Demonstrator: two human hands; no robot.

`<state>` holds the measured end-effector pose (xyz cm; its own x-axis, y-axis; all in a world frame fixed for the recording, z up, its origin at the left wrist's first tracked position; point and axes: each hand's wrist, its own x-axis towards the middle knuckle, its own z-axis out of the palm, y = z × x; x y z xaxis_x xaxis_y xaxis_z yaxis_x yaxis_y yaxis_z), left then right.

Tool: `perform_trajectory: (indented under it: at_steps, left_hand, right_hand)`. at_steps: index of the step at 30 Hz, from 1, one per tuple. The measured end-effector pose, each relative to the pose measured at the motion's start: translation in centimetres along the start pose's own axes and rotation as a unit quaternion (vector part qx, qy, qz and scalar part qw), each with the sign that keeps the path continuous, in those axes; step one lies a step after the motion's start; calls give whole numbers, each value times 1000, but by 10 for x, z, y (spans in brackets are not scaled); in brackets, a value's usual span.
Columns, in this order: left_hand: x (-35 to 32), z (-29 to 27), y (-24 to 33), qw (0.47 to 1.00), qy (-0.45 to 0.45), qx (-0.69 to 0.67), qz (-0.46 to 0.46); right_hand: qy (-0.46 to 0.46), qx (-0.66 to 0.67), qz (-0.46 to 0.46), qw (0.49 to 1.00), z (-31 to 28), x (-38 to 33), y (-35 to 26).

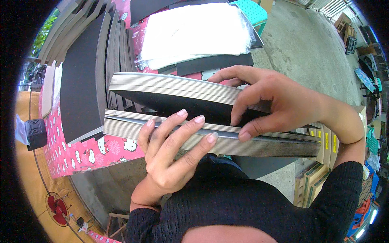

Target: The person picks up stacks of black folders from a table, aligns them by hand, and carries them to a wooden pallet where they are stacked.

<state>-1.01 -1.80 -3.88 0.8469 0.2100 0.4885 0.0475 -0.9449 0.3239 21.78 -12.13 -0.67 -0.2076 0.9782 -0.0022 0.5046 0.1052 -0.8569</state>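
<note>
I hold a thick stack of grey cardboard sheets [162, 129] with black faces, edge toward me, split into an upper and a lower bundle. My left hand [174, 150] cups the lower bundle from below, fingers curled over its edge. My right hand [275, 101] grips the upper bundle [170, 85], fingers on top and thumb pressed into the gap, lifting it so a black face [178, 106] shows between the bundles.
More grey-and-black boards [87, 73] lie fanned on a table with a pink cartoon-print cloth [81, 154]. White sheets in clear plastic [194, 34] lie behind. A black box [36, 133] sits at left. Concrete floor and stacked boxes [324, 146] are at right.
</note>
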Motion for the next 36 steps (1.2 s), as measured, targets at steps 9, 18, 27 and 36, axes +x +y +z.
perform_trajectory:
  at_steps: [9, 18, 27, 36]
  left_hand:
    - [-1, 1, -2, 1000, -6, 1, 7]
    - [-3, 0, -3, 999, -29, 8, 8]
    - [0, 1, 1, 1000, 0, -1, 1]
    - [-5, 1, 1, 1000, 2, 14, 10]
  right_hand:
    - [7, -9, -13, 1000, 1, -2, 1]
    - [37, -36, -24, 998, 6, -6, -5]
    - [57, -26, -50, 997, 10, -6, -4]
    - [60, -25, -59, 996, 12, -7, -2]
